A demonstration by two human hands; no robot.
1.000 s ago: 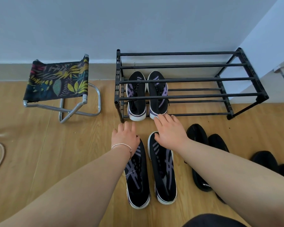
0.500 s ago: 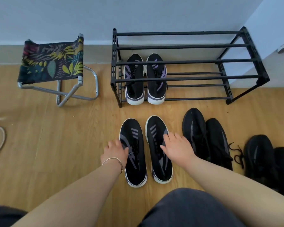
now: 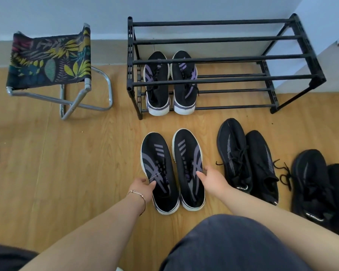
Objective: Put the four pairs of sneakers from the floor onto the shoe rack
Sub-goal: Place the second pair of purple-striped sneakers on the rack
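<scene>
No readable branding. Left hand [image 3: 142, 187] grip curls on left striped sneaker [image 3: 159, 171], right hand [image 3: 211, 179] grip on right striped sneaker [image 3: 189, 167], both on floor [image 3: 76, 163]. Matching pair [image 3: 169, 85] sits on shoe rack [image 3: 223, 81] bottom tier.

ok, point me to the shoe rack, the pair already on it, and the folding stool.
shoe rack [image 3: 233, 81]: head view, on its front upper bar.
pair on the rack [image 3: 158, 94]: head view, on the left shoe's black upper, lower tier.
folding stool [image 3: 51, 61]: head view, on the leaf-print fabric seat.
</scene>
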